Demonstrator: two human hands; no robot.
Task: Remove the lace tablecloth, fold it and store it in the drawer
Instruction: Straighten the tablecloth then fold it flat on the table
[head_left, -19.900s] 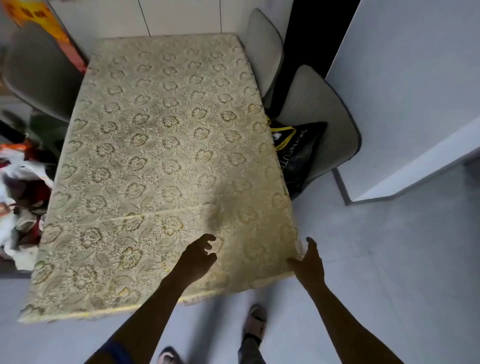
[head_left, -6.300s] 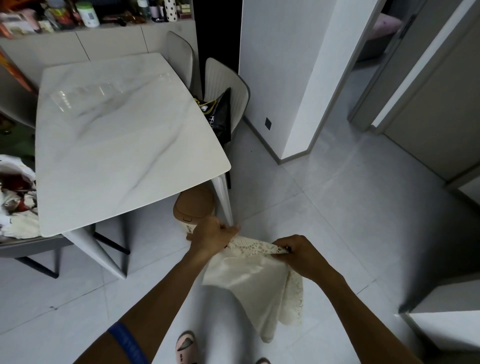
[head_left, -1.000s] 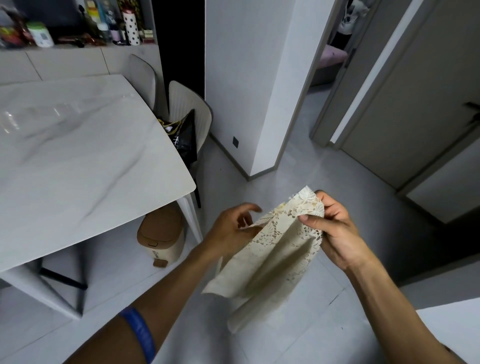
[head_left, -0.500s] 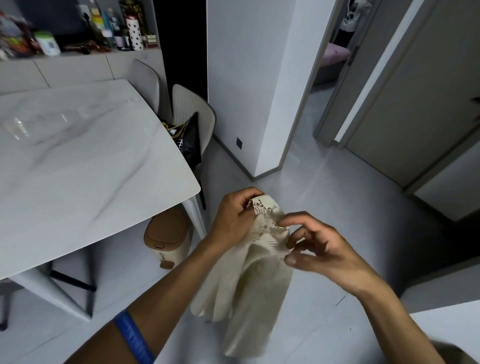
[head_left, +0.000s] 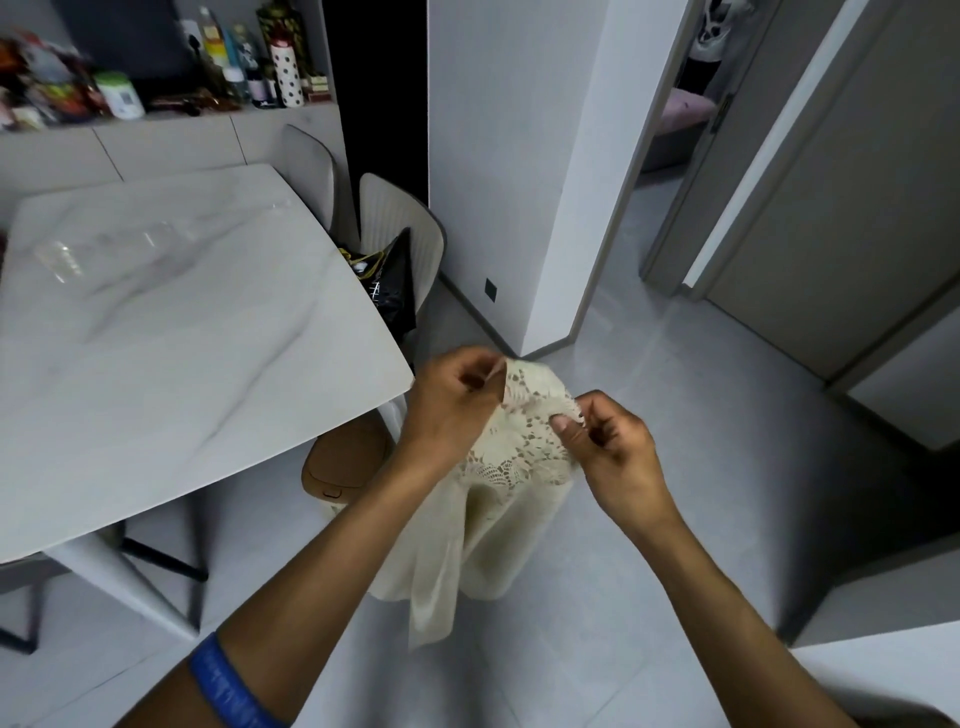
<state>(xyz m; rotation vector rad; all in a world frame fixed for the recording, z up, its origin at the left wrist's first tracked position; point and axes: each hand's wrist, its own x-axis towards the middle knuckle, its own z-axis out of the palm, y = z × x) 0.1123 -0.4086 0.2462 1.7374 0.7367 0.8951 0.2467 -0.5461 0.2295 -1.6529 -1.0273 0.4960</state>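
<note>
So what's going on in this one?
A person is standing beside a bare marble table, folding a cream lace tablecloth in mid-air. The left hand and right hand each pinch its top edge, and the rest hangs down in loose folds toward the floor. No drawer is in view, so storing is not yet done.

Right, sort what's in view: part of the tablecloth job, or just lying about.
Job: cream lace tablecloth, pinched by left hand and right hand; bare white marble table.

Lying about: tan lidded bin, black bag on beige chair, shelf bottles.
</note>
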